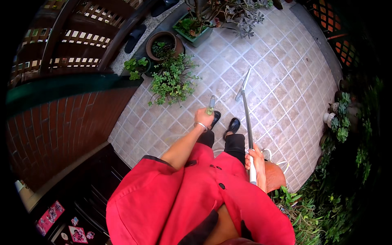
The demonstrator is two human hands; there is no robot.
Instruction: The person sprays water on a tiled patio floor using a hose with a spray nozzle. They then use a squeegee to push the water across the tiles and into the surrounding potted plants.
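Observation:
My left hand (204, 118) is closed around a small hose nozzle or sprayer (211, 105) with a grey tip and a greenish, see-through body, held above the tiled floor in front of my shoe. My right hand (256, 162) grips the white handle end of a long pole (247, 119). From there the grey pole runs away from me to a narrow flat head (244, 84), seen nearly edge-on at the floor tiles. Whether the head touches the floor I cannot tell. A white hose (283, 163) lies looped beside my right hand.
Potted plants stand front left: a green rectangular planter (193, 33), a round brown pot (162, 46) and a trailing succulent (171, 81). A brick wall (61, 128) is at left. An orange clay pot (274, 176) and leafy plants (306, 211) line the right.

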